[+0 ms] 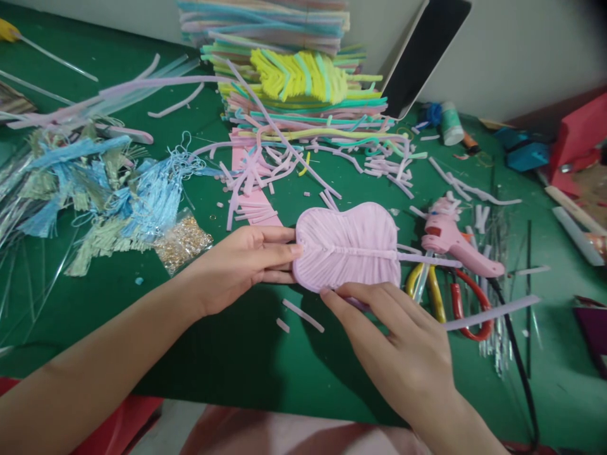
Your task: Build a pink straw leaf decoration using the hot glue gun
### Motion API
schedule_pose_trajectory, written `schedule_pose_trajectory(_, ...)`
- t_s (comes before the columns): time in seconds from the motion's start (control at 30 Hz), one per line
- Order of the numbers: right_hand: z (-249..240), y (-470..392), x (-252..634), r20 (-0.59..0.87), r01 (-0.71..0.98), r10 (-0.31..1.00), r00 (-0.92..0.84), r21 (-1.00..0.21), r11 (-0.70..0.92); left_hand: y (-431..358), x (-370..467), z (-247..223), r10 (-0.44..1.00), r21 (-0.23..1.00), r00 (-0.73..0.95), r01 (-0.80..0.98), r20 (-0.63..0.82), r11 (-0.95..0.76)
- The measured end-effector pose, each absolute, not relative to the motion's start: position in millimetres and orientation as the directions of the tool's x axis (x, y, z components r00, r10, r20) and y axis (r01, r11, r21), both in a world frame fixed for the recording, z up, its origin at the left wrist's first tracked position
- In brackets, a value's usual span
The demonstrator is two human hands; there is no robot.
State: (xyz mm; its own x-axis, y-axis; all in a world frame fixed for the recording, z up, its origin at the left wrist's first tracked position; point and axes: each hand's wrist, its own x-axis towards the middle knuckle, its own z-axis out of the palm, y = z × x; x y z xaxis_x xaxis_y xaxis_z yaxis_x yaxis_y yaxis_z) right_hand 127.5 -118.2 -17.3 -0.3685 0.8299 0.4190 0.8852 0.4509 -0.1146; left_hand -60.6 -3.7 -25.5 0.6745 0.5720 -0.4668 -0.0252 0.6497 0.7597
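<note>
A lilac leaf-shaped piece made of pipe cleaners [348,237] is held above the green table, its ribs slanting from a central spine. My left hand [251,259] grips its left end, thumb on top and fingers beneath. At the lower edge, my right hand [398,335] is closed in a pinch on the rim. One lilac pipe cleaner [497,313] sticks out to the right from behind my right hand; whether it joins the leaf-shaped piece is hidden. Two cut lilac bits [303,315] lie on the table below.
A pink glue gun [459,243] lies at right, beside yellow-handled pliers [434,291] and a red-handled tool [484,316]. Behind are bundled pipe cleaners [265,25], a yellow-green ribbed piece [301,76] and a leaning phone [424,57]. Blue tassels [152,189] and a bag of gold findings [183,242] lie left.
</note>
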Motion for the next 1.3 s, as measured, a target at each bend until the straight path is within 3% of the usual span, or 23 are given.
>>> schedule_pose_trajectory(0.43,-12.8,-121.3,135.3,0.371,0.852,0.819,-0.438,-0.121,0.510,-4.7,-60.7,-28.6,0.548,0.771,0.711,-0.011,-0.441,0.636)
schedule_pose_trajectory(0.67,-8.3,-142.1,162.8,0.345,0.906,0.850,-0.399,0.005,0.423,-3.3,-60.8,-28.4,0.568,0.782,0.678,0.017,-0.467,0.623)
schedule_pose_trajectory(0.93,0.9,-132.6,168.4,0.339,0.857,0.813,-0.473,-0.037,0.514,-4.7,-59.4,-28.1,0.595,0.801,0.685,-0.029,-0.419,0.598)
schedule_pose_trajectory(1.3,7.1,-111.1,166.7,0.330,0.809,0.749,-0.574,0.084,0.582,-4.6,-56.6,-27.6,0.621,0.815,0.635,0.025,-0.460,0.579)
